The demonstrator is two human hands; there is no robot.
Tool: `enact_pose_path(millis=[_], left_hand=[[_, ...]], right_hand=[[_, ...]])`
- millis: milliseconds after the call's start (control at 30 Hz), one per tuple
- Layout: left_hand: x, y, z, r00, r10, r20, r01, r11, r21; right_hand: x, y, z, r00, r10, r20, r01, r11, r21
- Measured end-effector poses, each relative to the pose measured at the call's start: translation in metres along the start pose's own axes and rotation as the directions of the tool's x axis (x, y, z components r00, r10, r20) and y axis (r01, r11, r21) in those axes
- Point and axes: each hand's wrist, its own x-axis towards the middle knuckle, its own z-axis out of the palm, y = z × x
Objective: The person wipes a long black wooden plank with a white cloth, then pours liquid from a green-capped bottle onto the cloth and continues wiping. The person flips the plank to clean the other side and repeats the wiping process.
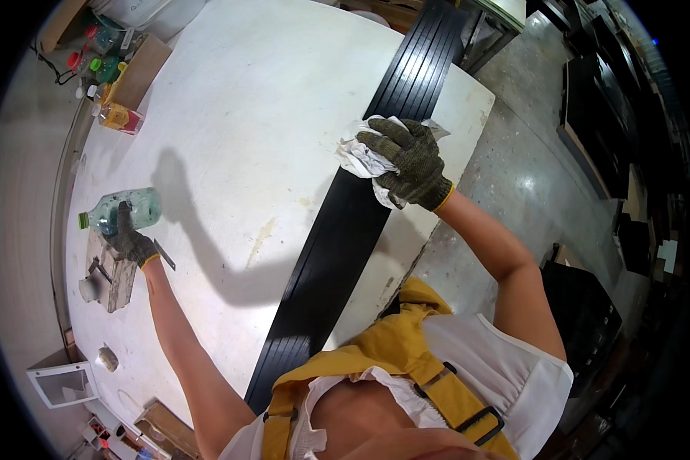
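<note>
Currently, the right hand point(411, 162), in a dark knitted glove with a yellow cuff edge, holds a crumpled white cloth point(364, 159) down on a long black grooved panel point(322, 253); its fingers are slightly spread over the wad. The panel runs diagonally across a large white worktable point(230, 92), its near end close to the person's body.

The left hand point(133, 241), gloved alike, grips a clear greenish plastic bottle point(147, 205) with a green cap, well apart from the panel on the table's left side. Bottle tilted nearly sideways, cap to the left; contact with the tabletop cannot be told.

Surroundings: a worn, pale wooden block point(119, 285) lies just below the left hand, partly hidden by it. A thin grey blade-like strip point(165, 255) shows beside the left wrist; whether held or lying, cannot tell. Upper left, an amber bottle with a red label point(121, 119) sits by a brown cardboard piece point(142, 73), near further capped bottles. A small rough lump point(108, 358) lies lower left. The white area between left hand and panel carries only marks and the arm's shadow.
</note>
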Motion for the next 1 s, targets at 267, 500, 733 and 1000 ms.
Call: enact_pose_path(millis=[267, 500, 733, 1000], left_hand=[[-0.161, 0.119, 0.066, 0.766, -0.208, 0.608, 0.45, 0.849, -0.276], [-0.305, 0.229, 0.186, 0.058, -0.424, 0.904, 0.778, 0.587, 0.225], [-0.353, 0.213, 0.229, -0.178, -0.4, 0.899, 0.944, 0.188, 0.27], [-0.367, 0.224, 0.257, -0.325, -0.453, 0.83, 0.945, -0.123, 0.303]], right_hand=[[-0.011, 0.02, 0.013, 0.889, 0.446, -0.104, -0.223, 0.62, 0.753], [0.003, 0.04, -0.047, 0.932, 0.361, -0.027, -0.351, 0.92, 0.173], [0.007, 0.03, -0.082, 0.94, 0.097, -0.326, -0.066, 0.992, 0.107], [-0.024, 0.084, -0.059, 0.96, 0.103, -0.261, -0.06, 0.984, 0.17]])
